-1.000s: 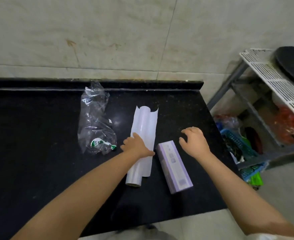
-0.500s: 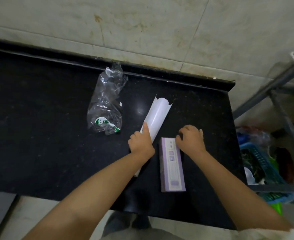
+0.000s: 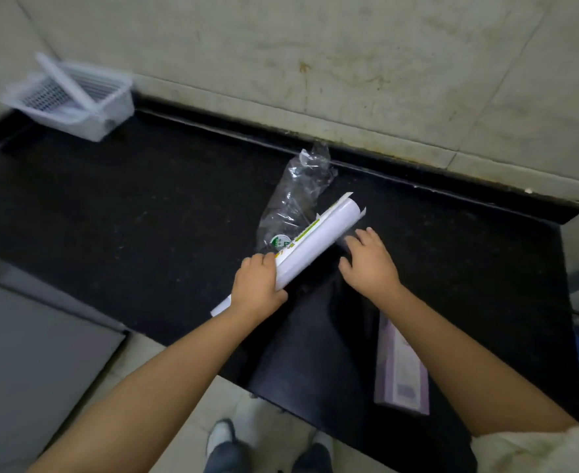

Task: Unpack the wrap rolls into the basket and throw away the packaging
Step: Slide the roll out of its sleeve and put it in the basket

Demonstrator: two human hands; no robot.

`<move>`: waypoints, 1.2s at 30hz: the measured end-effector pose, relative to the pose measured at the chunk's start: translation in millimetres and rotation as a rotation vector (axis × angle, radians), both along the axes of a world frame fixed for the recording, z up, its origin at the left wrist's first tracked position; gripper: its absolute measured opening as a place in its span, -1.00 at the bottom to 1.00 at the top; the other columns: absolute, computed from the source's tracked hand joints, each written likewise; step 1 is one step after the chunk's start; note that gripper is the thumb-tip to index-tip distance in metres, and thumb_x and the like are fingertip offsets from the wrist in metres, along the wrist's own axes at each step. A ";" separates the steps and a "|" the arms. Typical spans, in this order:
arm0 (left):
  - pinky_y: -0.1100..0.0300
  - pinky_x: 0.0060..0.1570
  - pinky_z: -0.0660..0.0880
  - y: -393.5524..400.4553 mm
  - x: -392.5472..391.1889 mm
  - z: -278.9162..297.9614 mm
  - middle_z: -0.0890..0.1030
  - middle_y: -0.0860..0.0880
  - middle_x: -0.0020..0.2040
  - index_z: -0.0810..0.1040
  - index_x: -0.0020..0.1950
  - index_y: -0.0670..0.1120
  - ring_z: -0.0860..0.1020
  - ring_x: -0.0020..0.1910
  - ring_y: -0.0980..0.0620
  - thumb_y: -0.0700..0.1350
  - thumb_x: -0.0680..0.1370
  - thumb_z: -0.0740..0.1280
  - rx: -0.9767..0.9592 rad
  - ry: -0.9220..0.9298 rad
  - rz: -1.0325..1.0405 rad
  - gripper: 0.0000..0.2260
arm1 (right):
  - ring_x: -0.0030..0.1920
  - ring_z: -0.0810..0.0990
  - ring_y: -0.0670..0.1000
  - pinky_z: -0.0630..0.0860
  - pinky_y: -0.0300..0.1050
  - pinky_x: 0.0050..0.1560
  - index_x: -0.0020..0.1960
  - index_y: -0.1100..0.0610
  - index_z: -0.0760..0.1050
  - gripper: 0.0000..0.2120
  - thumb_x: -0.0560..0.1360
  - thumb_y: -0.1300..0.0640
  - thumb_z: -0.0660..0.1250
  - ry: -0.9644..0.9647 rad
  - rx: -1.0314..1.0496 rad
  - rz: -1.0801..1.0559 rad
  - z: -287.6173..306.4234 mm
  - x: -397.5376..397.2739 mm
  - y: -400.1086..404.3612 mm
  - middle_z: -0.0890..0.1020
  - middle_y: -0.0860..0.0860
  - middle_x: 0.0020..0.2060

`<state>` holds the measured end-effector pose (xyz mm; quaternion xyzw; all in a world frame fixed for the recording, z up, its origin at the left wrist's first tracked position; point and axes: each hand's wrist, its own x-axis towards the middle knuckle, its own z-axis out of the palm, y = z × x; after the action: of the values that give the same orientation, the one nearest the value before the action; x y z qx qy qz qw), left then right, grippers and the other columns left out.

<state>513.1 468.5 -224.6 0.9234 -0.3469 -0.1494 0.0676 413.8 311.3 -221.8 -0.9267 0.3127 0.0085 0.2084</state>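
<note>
Head view: left hand (image 3: 259, 288) has lifted white paper-wrapped wrap roll (image 3: 318, 244) off black stone counter (image 3: 128, 216), fingers curled round its near end. Right hand (image 3: 370, 264) has left purple cardboard box (image 3: 400, 367), now open, fingers spread, holding nothing. View has swung left: white plastic mesh basket (image 3: 110, 114) now shows, upper left. Crumpled clear plastic bag (image 3: 295, 199) lies behind roll, partly hidden by it.
</note>
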 end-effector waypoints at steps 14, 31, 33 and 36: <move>0.12 -0.02 0.40 282.3 160.8 41.5 0.48 -0.15 0.15 0.40 0.21 -0.18 0.41 0.14 -0.12 -0.09 0.40 0.36 -0.114 -0.048 0.386 -0.58 | 0.48 0.14 0.13 0.14 -0.03 0.46 0.38 0.26 0.28 -0.55 0.53 0.14 0.19 -0.067 -0.072 0.375 32.4 216.2 236.9 0.23 0.20 0.46; 0.09 0.09 0.43 394.4 389.6 18.5 0.52 -0.15 0.16 0.46 0.20 -0.16 0.46 0.14 -0.12 -0.10 0.39 0.38 -0.035 -0.012 0.245 -0.60 | 0.49 0.11 0.17 0.13 0.04 0.47 0.45 0.21 0.15 -0.33 0.45 0.03 0.34 -0.025 -0.288 0.460 22.8 423.2 317.6 0.21 0.20 0.47; 0.13 0.06 0.43 384.2 417.0 11.2 0.53 -0.14 0.15 0.48 0.19 -0.15 0.47 0.14 -0.10 -0.10 0.37 0.40 -0.031 0.023 0.200 -0.59 | 0.51 0.04 0.16 0.07 0.08 0.49 0.47 0.16 0.07 -0.23 0.41 -0.02 0.38 -0.007 -0.360 0.540 12.5 451.3 311.7 0.12 0.17 0.50; 0.19 -0.02 0.41 365.2 459.5 5.0 0.55 -0.14 0.12 0.51 0.14 -0.15 0.50 0.10 -0.09 -0.11 0.35 0.41 -0.011 0.085 0.119 -0.62 | 0.53 -0.07 0.10 -0.12 0.16 0.50 0.50 0.08 -0.01 -0.18 0.40 -0.05 0.37 0.093 -0.432 0.728 -5.9 498.3 305.1 0.03 0.09 0.53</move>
<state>972.6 833.7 -219.6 0.9349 -0.2890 -0.1823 0.0961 912.0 616.4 -227.7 -0.9976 -0.0311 0.0575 -0.0215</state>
